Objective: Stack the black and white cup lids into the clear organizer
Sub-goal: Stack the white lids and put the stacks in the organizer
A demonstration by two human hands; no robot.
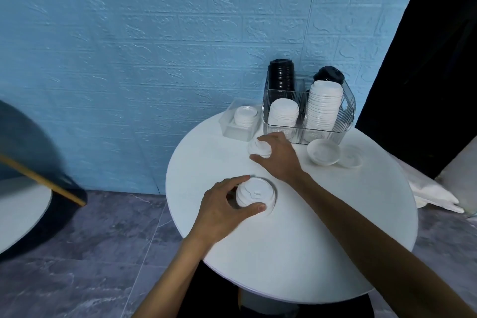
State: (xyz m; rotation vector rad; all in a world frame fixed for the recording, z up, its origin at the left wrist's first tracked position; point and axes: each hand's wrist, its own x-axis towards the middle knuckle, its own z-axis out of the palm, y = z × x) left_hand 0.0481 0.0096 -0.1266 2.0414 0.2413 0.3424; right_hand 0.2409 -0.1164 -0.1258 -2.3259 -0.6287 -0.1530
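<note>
Left hand (227, 204) curled round a short stack of white lids (255, 195), thumb at the near rim, fingers at the far side, well in front of the clear organizer (346, 111). Right hand (277, 156) cupped over a second small white stack (259, 148), just in front of the organizer. 2 loose upturned lids (324, 155) on the bench (296, 240), right of that hand. Inside the organizer: white stacks in front, black lids (281, 76) behind. Probably light, thin, springy plastic, prone to slipping apart; best pinched by opposite rims.

Head camera, high, close, facing down onto round table (335, 240).
</note>
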